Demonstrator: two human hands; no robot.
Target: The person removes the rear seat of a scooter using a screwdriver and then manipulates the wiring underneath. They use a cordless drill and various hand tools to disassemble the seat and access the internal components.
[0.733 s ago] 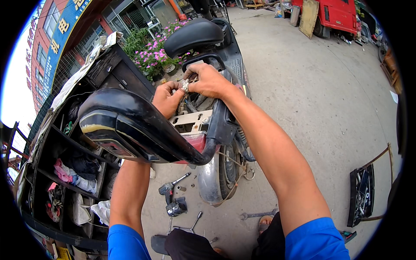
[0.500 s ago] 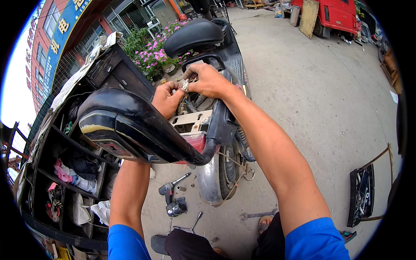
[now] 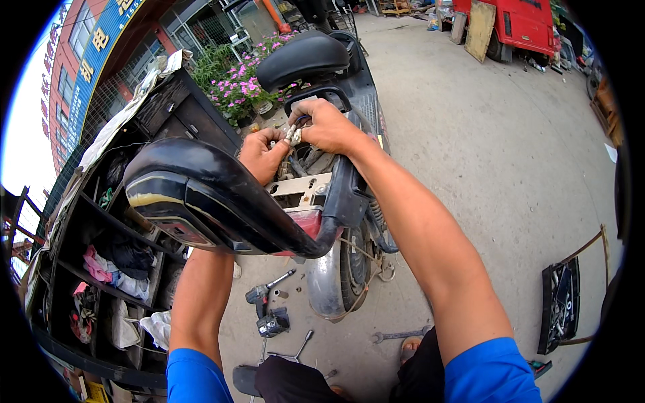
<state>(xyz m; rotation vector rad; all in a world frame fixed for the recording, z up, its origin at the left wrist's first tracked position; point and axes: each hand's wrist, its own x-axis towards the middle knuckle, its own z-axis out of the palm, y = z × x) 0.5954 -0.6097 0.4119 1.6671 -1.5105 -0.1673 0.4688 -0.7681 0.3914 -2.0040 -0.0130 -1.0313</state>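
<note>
Both hands meet over the opened rear of an electric scooter (image 3: 346,195). My left hand (image 3: 262,158) is closed, thumb and fingers pinching a small white wire connector (image 3: 294,136) from the left. From the right, my right hand (image 3: 325,127) pinches the same whitish connector bundle, its fingers curled over the top. A bit of dark blue wire shows by the right fingers. Loose wires and grey cables (image 3: 309,160) lie in the cavity just below. The exact join between the connector pieces is too small to make out. A black padded backrest (image 3: 201,174) arches over my left forearm.
A cordless impact wrench (image 3: 267,305), a Y-shaped socket wrench (image 3: 299,348) and a spanner (image 3: 401,334) lie on the concrete. Left stands a black shelf unit (image 3: 111,225) with rags. The scooter's seat (image 3: 306,59) is ahead; a tool case (image 3: 560,305) stands right.
My fingers have shifted slightly around the white connector, and the blue wire by my right hand shows more plainly. Both hands stay over the cavity.
</note>
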